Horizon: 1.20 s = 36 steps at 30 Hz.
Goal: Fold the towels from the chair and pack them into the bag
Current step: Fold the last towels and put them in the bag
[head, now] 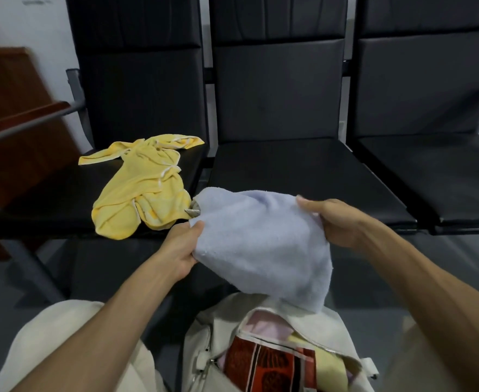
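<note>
Head view: a pale blue towel [260, 244] is held up in the air, just above the open white bag [224, 335] and in front of the black chairs [303, 171]. Its left edge is gripped by the left hand [180, 250], with the fingers curled round the cloth. Its upper right edge is pinched by the right hand [337, 222]. The towel looks soft, light and floppy, so it is likely to sag wherever it is not held. It is best taken by the corners or edges, so it can be pulled flat for folding. A yellow towel [142, 188] is seen crumpled on the left seat. Two towels are counted outside the bag: one blue, one yellow. One bag is seen, with at least three cloths tucked inside. Three seats are counted.
</note>
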### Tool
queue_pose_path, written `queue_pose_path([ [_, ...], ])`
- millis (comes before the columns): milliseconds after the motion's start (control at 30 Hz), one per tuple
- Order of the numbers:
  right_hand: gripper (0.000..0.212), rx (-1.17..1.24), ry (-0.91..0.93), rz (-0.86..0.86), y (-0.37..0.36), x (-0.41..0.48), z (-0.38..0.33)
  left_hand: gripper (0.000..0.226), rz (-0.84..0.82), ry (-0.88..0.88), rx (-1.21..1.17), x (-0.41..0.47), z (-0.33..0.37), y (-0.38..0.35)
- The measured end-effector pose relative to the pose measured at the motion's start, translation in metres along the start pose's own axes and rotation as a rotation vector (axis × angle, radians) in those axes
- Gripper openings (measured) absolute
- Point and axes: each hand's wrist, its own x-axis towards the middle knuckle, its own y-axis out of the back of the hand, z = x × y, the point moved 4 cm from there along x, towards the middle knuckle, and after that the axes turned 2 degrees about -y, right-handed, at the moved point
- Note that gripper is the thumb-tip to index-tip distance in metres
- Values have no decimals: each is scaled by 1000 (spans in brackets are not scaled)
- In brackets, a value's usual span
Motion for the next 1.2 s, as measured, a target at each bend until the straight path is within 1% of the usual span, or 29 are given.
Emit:
queue_pose_path([
  [67,43,83,2,87,12,0,-5,17,-16,-9,11,0,0,-1],
  [133,34,110,20,154,21,-2,-9,19,-45,-25,53,0,0,-2],
  [200,27,105,53,172,27,-2,-11,21,-55,-55,112,-1,0,-3],
  [267,27,60,82,188,31,-2,-13,23,-32,-115,190,2,1,0],
  [333,29,-57,79,166,33,-1,-11,27,17,-168,283,5,3,5],
  [433,23,-370,2,91,23,1,2,32,59,-214,368,8,5,9],
  [500,27,-575,-65,61,16,3,11,34,70,-225,410,8,6,9],
  [567,31,-671,-104,28,13,4,14,34,79,-232,432,8,6,10],
  [633,23,-611,-61,27,15,3,9,34,92,-234,442,9,5,10],
  [700,21,-475,39,14,16,0,1,34,97,-237,431,10,5,11],
  [800,24,-246,155,-24,13,-7,-9,29,90,-246,371,10,6,10],
  [867,30,-112,183,-21,10,-9,-13,26,83,-245,322,9,7,9],
  [900,37,-42,173,-6,9,-9,-14,27,77,-245,296,8,8,8],
  [967,53,115,133,87,10,-6,-13,26,72,-234,237,8,9,7],
  [1000,54,203,119,161,13,-4,-12,24,70,-226,202,7,10,6],
  [1100,39,394,145,351,24,-4,-15,20,47,-218,116,3,13,3],
  [1200,33,531,237,407,41,-9,-26,21,-4,-240,94,1,16,-1],
])
